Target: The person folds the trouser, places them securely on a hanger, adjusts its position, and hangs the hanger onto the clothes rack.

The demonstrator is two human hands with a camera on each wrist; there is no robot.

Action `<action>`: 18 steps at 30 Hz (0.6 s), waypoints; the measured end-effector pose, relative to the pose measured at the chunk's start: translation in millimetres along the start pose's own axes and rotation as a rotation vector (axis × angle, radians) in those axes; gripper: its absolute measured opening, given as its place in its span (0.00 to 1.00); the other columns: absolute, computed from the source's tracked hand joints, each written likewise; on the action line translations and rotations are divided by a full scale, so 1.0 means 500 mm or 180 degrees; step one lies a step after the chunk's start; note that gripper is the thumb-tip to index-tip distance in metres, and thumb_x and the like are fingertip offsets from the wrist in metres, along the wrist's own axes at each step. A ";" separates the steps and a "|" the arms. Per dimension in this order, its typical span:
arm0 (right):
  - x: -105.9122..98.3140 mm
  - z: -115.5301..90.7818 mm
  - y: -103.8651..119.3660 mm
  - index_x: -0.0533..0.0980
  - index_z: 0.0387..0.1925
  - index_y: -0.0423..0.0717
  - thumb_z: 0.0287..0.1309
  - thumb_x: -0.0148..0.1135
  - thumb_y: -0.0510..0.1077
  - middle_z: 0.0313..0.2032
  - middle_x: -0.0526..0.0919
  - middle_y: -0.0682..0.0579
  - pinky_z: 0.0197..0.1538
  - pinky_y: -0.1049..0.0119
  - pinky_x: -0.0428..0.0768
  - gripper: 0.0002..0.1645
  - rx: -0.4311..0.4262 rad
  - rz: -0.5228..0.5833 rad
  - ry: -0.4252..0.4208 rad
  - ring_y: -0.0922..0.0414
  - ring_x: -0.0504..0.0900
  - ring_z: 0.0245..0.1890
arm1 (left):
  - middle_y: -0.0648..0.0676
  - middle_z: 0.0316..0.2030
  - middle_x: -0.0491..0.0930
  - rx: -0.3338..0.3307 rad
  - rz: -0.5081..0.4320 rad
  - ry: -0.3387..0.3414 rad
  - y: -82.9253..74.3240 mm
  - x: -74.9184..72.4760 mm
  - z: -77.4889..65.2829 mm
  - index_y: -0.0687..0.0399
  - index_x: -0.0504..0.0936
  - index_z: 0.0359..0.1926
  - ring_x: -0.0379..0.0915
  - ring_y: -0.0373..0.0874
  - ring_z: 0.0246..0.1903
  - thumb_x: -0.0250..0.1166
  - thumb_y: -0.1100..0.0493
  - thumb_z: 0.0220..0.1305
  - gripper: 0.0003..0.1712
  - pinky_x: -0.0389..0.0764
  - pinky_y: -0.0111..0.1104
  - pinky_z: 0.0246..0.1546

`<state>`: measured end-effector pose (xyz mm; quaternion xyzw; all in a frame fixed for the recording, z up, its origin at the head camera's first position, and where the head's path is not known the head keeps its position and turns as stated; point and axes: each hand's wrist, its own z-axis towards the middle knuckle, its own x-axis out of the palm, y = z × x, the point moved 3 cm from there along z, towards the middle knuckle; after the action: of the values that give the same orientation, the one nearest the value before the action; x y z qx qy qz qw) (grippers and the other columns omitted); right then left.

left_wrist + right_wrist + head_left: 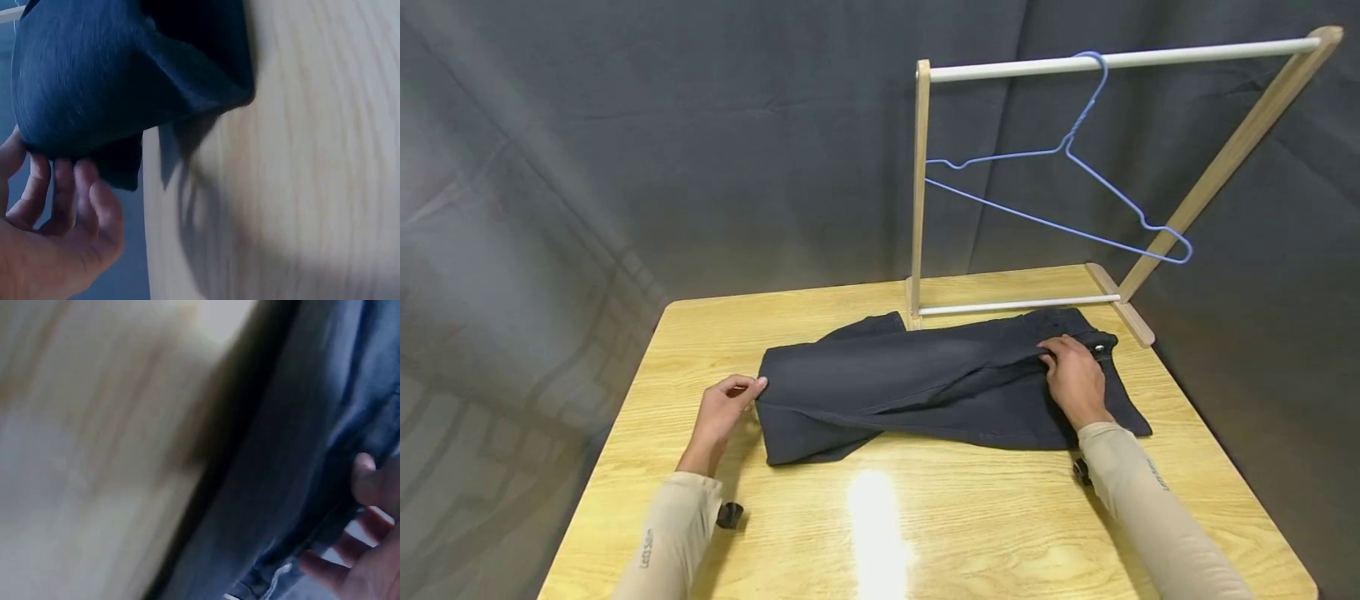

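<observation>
In the foreground, a counter point(985, 517) with a yellowish wood-grain top is carrying the work, and a bright patch of light is reflecting off its near part. Two beige sleeves point(662, 533) are reaching in from the near edge, and a black device point(730, 515) is showing at the left wrist; another is showing at the right.

The left hand point(721, 408) is pinching the leg end of a pair of dark navy trousers point(865, 375), thumb and fingers closing on the edge. In the left wrist view this edge is standing clear of the wood and casting a shadow. The right hand point(1075, 379) is gripping a fold near the waist, its fingers curling on the cloth just beside a metal button point(1100, 348).

The trousers are lying lengthwise across the middle of the counter, waist to the right, with one corner jutting out behind.

Beyond them, a garment rack point(920, 192) with wooden uprights and white rods is standing at the far right. A blue wire hanger point(1077, 125) is hanging from its top rod. Dark grey curtains point(760, 167) are enclosing the area behind.
</observation>
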<state>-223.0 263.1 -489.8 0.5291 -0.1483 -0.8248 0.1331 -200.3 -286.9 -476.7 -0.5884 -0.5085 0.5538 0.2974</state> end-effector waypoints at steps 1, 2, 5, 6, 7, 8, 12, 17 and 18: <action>-0.001 0.000 -0.004 0.82 0.48 0.42 0.64 0.62 0.35 0.52 0.82 0.38 0.48 0.37 0.78 0.12 0.0042 -0.0043 0.0075 0.37 0.78 0.57 | 0.42 0.35 0.78 0.0000 -0.0046 0.0099 0.002 0.005 0.001 0.62 0.81 0.47 0.76 0.37 0.37 0.62 0.43 0.69 0.25 0.82 0.35 0.44; -0.001 -0.001 -0.006 0.82 0.48 0.41 0.65 0.62 0.35 0.52 0.81 0.38 0.48 0.37 0.78 0.12 0.0074 -0.0070 0.0150 0.36 0.77 0.57 | 0.42 0.37 0.78 -0.0015 -0.0077 0.0186 0.006 0.008 0.004 0.63 0.79 0.50 0.76 0.35 0.37 0.58 0.44 0.72 0.24 0.82 0.35 0.45; 0.000 -0.003 -0.008 0.82 0.50 0.40 0.66 0.60 0.36 0.53 0.80 0.37 0.50 0.37 0.78 0.13 0.0144 -0.0132 0.0326 0.35 0.77 0.57 | 0.47 0.44 0.78 -0.0136 -0.0099 0.0406 0.021 0.018 0.011 0.64 0.73 0.60 0.77 0.30 0.38 0.50 0.50 0.78 0.23 0.81 0.32 0.45; 0.001 -0.004 -0.007 0.81 0.51 0.39 0.66 0.60 0.36 0.53 0.80 0.36 0.52 0.37 0.77 0.13 0.0157 -0.0145 0.0366 0.35 0.76 0.58 | 0.50 0.48 0.78 -0.0159 -0.0100 0.0496 0.027 0.022 0.014 0.65 0.70 0.65 0.76 0.30 0.38 0.50 0.53 0.78 0.24 0.80 0.30 0.44; 0.001 -0.004 -0.006 0.81 0.51 0.39 0.67 0.60 0.36 0.53 0.80 0.37 0.53 0.37 0.77 0.13 0.0168 -0.0155 0.0389 0.36 0.76 0.58 | 0.54 0.53 0.77 -0.0171 -0.0098 0.0593 0.032 0.026 0.016 0.64 0.66 0.69 0.76 0.30 0.39 0.50 0.55 0.78 0.26 0.80 0.28 0.44; 0.002 -0.004 -0.004 0.81 0.51 0.39 0.66 0.60 0.36 0.52 0.80 0.37 0.53 0.37 0.77 0.13 0.0167 -0.0168 0.0402 0.36 0.77 0.57 | 0.58 0.58 0.74 -0.0165 -0.0088 0.0701 0.037 0.030 0.018 0.63 0.61 0.73 0.75 0.31 0.42 0.51 0.57 0.78 0.28 0.79 0.26 0.43; 0.005 -0.003 0.000 0.81 0.50 0.38 0.66 0.60 0.37 0.49 0.81 0.38 0.53 0.39 0.77 0.13 0.0131 -0.0201 0.0409 0.37 0.79 0.52 | 0.66 0.76 0.50 0.0111 -0.0141 0.1047 0.042 0.044 0.025 0.53 0.37 0.80 0.68 0.51 0.64 0.54 0.66 0.74 0.45 0.78 0.32 0.54; 0.006 -0.003 -0.005 0.81 0.50 0.39 0.66 0.60 0.37 0.49 0.81 0.38 0.55 0.39 0.76 0.13 0.0131 -0.0230 0.0435 0.37 0.78 0.54 | 0.58 0.80 0.32 0.0526 -0.0155 0.1419 0.026 0.057 0.041 0.35 0.24 0.78 0.36 0.64 0.78 0.64 0.68 0.66 0.63 0.56 0.59 0.72; 0.005 -0.004 -0.006 0.81 0.50 0.39 0.66 0.60 0.37 0.50 0.81 0.38 0.56 0.39 0.75 0.13 0.0138 -0.0242 0.0449 0.37 0.77 0.56 | 0.58 0.80 0.34 0.0560 -0.0090 0.1490 0.022 0.060 0.044 0.35 0.27 0.79 0.36 0.65 0.78 0.67 0.65 0.65 0.63 0.54 0.60 0.73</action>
<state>-222.4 264.8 -494.1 0.5939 -0.1362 -0.7866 0.1003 -222.2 -267.1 -502.0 -0.6653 -0.3837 0.4404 0.4648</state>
